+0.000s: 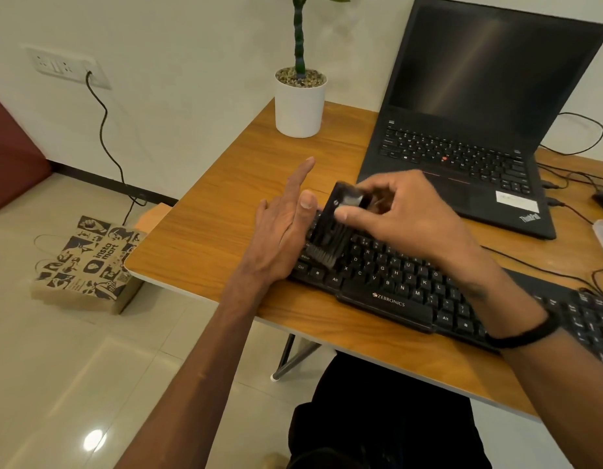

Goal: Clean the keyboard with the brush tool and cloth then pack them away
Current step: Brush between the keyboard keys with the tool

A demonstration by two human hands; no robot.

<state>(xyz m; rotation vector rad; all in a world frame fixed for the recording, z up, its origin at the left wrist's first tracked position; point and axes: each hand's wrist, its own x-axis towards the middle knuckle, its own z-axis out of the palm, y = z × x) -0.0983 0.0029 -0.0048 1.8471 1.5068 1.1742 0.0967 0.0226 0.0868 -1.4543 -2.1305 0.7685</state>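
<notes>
The right hand (405,218) pinches the black plastic brush tool (330,225) near its upper end, thumb on the near face and curled fingers behind it, so the tool hangs tilted down and left from the grip. Directly below the grip, its dark bristles meet the left-hand key rows of the black Zebronics keyboard (388,282), around the Shift and Ctrl corner. The left hand (283,228) lies just left of the grip with straight fingers, holding nothing; its palm edge rests against the keyboard's left end, apparently steadying it on the wooden-topped desk (218,225).

This reads as the brushing step, and early in it (only the leftmost keys are under the bristles). The next move probably calls for short strokes rightward along the rows, with light pressure so the keyboard does not slide.

No cloth is visible. Beyond the grip sits an open black laptop (479,113), and further left a white pot with a green plant (300,103).
</notes>
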